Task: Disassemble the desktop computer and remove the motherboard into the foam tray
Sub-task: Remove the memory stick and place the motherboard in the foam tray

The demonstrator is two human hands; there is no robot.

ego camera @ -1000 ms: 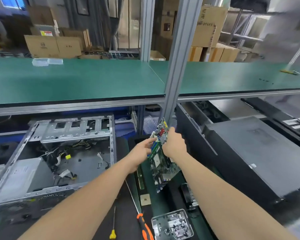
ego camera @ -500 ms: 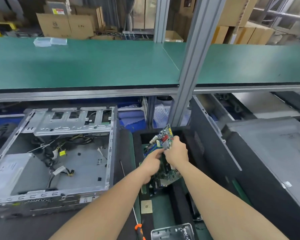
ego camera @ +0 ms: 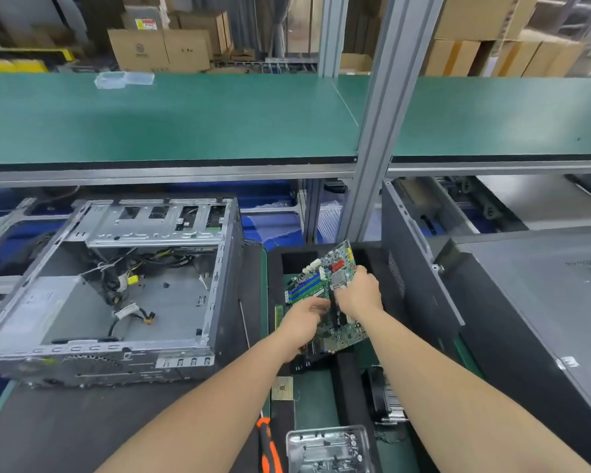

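Observation:
The green motherboard (ego camera: 325,285) is tilted over the black foam tray (ego camera: 289,259), its far end raised. My right hand (ego camera: 359,293) grips its right edge near the red connectors. My left hand (ego camera: 302,324) holds the near left part of the board, fingers curled against it. The opened desktop case (ego camera: 116,288) lies on its side to the left, with loose cables and a grey power supply inside.
A CPU chip (ego camera: 282,388) lies near the tray. An orange-handled screwdriver (ego camera: 268,445) and a clear screw box (ego camera: 328,448) sit at the front. A cooler fan (ego camera: 386,394) is on the right. A black case panel (ego camera: 492,319) stands at right; an aluminium post (ego camera: 372,138) rises behind.
Both hands have lowered the motherboard from upright by the post down toward the foam tray, tilting it flatter.

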